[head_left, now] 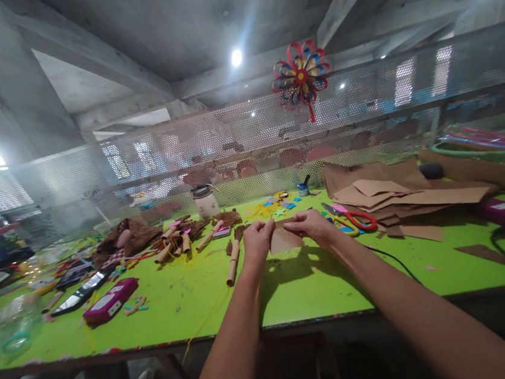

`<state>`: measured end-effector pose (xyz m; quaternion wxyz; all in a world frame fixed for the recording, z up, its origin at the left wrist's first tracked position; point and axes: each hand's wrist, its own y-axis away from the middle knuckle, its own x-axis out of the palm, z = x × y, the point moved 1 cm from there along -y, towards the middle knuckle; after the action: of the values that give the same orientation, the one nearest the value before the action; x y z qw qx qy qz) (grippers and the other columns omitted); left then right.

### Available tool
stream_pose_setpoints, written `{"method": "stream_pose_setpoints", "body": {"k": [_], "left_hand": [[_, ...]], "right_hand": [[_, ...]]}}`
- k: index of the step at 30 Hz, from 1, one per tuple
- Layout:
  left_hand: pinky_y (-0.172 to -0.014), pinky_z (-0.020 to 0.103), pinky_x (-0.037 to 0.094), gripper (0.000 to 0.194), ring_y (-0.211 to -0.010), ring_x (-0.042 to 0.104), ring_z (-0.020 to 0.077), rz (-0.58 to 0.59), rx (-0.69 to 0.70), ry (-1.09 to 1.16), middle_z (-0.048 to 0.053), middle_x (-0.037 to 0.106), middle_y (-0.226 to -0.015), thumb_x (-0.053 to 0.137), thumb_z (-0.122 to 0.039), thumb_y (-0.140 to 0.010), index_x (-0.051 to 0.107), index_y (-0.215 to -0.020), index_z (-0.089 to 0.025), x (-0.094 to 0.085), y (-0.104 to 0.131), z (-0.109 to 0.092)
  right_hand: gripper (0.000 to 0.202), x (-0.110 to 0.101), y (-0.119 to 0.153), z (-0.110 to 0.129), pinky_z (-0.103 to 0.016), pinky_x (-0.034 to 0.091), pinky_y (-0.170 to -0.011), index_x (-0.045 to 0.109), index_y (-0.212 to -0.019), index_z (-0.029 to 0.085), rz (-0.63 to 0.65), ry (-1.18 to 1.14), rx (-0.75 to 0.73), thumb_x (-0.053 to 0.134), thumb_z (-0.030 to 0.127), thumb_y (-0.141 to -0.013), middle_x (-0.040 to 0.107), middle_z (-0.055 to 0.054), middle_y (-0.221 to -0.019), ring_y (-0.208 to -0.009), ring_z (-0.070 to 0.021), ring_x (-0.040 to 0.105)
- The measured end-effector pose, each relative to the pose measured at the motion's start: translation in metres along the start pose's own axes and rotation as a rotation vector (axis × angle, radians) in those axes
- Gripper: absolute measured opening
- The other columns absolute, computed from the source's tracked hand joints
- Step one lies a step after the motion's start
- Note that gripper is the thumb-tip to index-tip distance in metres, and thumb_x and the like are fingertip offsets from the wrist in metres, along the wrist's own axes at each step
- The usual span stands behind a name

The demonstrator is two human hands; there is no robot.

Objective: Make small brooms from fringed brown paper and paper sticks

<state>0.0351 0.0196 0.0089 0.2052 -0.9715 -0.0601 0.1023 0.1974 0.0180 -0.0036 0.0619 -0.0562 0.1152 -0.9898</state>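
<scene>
A small piece of brown paper [285,240] is stretched between my two hands, just above the green table. My left hand [259,243] pinches its left edge. On the other side, my right hand [314,226] grips the upper right edge between thumb and fingers. To the left of my left hand lies a rolled brown paper tube [234,264] with a fringed end. Close to my right hand are scissors with red handles [360,220] and another pair with yellow handles [346,227].
A stack of brown paper [385,195] lies at the right. More fringed paper rolls [181,243], a lidded jar [205,202], a purple case [111,301], a phone [82,291] and a clear plastic container [17,326] stand leftward. A black cable [395,261] crosses the table [180,319]; metal mesh [227,131] rises behind.
</scene>
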Motion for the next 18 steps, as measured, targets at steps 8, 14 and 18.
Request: {"method": "stream_pose_setpoints", "body": {"k": [8, 14, 18], "left_hand": [[-0.053, 0.023, 0.040, 0.028, -0.053, 0.051, 0.0116, 0.156, -0.129, 0.211, 0.001, 0.061, -0.060, 0.072, -0.036, -0.058, 0.065, -0.072, -0.012, 0.004, 0.000, 0.008], [-0.057, 0.027, 0.045, 0.031, -0.061, 0.059, 0.0168, 0.164, -0.197, 0.263, 0.006, 0.068, -0.069, 0.073, -0.036, -0.059, 0.070, -0.077, -0.011, 0.002, 0.001, 0.010], [-0.058, 0.026, 0.045, 0.028, -0.061, 0.058, 0.0159, 0.148, -0.177, 0.284, 0.005, 0.068, -0.069, 0.073, -0.035, -0.058, 0.070, -0.074, -0.013, 0.001, 0.002, 0.005]], "right_hand": [[0.038, -0.002, -0.005, -0.005, -0.024, 0.030, -0.045, 0.060, -0.058, 0.013, -0.058, 0.073, -0.044, 0.070, 0.050, -0.057, 0.051, 0.002, -0.048, -0.044, -0.0080, 0.040], [0.038, -0.001, -0.005, -0.004, -0.024, 0.034, -0.047, 0.064, -0.061, 0.013, -0.035, -0.018, -0.027, 0.072, 0.049, -0.055, 0.056, 0.000, -0.052, -0.047, -0.0090, 0.044], [0.032, -0.001, -0.002, -0.002, -0.024, 0.034, -0.048, 0.065, -0.062, 0.012, -0.057, -0.034, -0.035, 0.077, 0.039, -0.052, 0.057, 0.000, -0.052, -0.047, -0.0086, 0.045]]}}
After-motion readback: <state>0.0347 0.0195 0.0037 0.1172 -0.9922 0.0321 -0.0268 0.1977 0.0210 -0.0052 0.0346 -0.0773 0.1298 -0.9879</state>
